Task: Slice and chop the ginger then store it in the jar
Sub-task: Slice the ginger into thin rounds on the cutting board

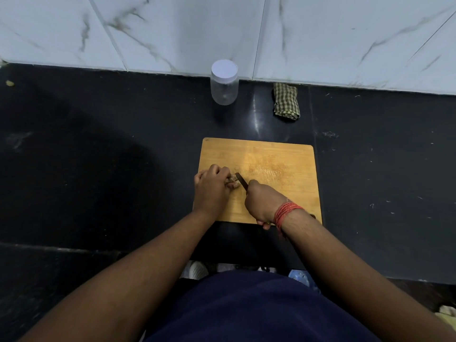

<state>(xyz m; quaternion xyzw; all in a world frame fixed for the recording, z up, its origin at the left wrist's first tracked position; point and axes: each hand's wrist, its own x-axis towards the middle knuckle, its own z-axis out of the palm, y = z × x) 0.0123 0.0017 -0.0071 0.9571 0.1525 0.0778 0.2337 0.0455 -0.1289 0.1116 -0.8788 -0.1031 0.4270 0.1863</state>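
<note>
Bare forearms, a red thread band (286, 213) wound around the right wrist, and dark navy clothing (259, 309) below.

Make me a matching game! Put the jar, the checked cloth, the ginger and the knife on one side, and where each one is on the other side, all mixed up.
1. jar
2. checked cloth
3. ginger
4. knife

A. held in the right hand
B. under the left hand on the cutting board
C. by the wall, lid on
D. folded, right of the jar

Pairs: 1-C, 2-D, 3-B, 4-A

Marble wall (320, 33); black counter (98, 144)
</note>
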